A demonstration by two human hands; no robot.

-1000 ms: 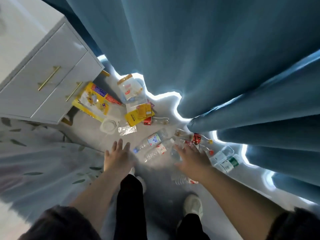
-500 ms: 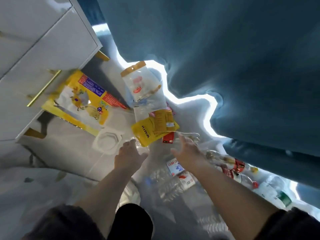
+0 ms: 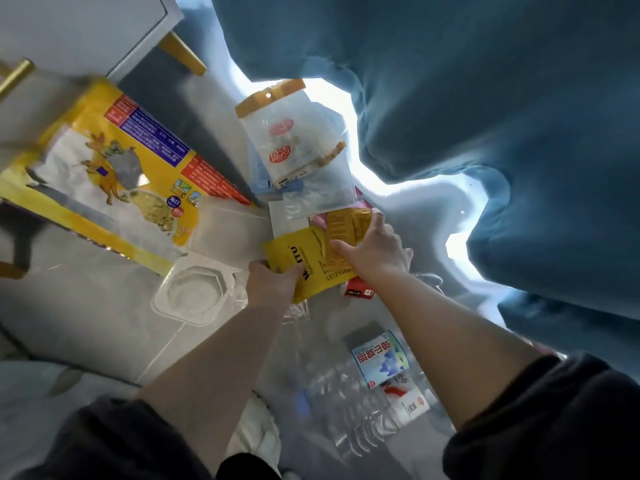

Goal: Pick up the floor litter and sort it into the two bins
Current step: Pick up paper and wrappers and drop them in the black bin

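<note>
Litter lies on the grey floor by a blue curtain. My left hand (image 3: 273, 284) grips the near corner of a yellow wrapper (image 3: 304, 263) with black lettering. My right hand (image 3: 375, 249) rests spread on that wrapper and on a small golden sachet (image 3: 346, 223) lying over it. Behind them lie a clear bag with an orange header (image 3: 294, 147) and a large yellow pet-food bag (image 3: 104, 174). A clear plastic tray (image 3: 194, 294) sits left of my left hand. Clear plastic bottles (image 3: 377, 358) lie close below my arms. No bin is in view.
A white cabinet with gold legs (image 3: 104, 32) stands at the upper left. The blue curtain (image 3: 485, 116) hangs along the right, down to the floor. A small red packet (image 3: 360, 291) lies under my right wrist. My white shoe (image 3: 259, 431) is at the bottom.
I have leaned closer to the floor. Both hands moved forward past the bottles to the yellow wrapper; the left hand now grips it and the right hand lies on it.
</note>
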